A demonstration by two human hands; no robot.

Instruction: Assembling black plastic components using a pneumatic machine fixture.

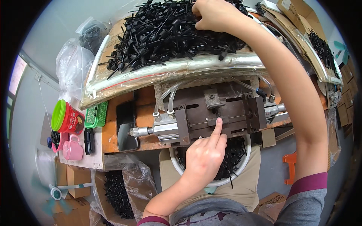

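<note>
My left hand (205, 158) reaches over the dark metal clamping fixture (196, 100), its index finger stretched out and the other fingers loosely curled. That fingertip touches the small block (218, 121) at the fixture's centre. Above, my right hand (217, 15) is at a large pile of black plastic pieces (162, 34) with thin stems. Its thumb and forefinger are apart among the pieces, and no piece is plainly gripped. Air cylinders flank the fixture, the left cylinder (166, 130) and the right cylinder (272, 110), with clear hoses running to them.
A round white-rimmed basket (247, 150) of black pieces rests on my lap. Left stand a phone-like dark slab (126, 126), a red tub (71, 118), a pink cup (72, 148) and a green basket (96, 115). A lined carton (139, 184) and a fan (55, 193) are below.
</note>
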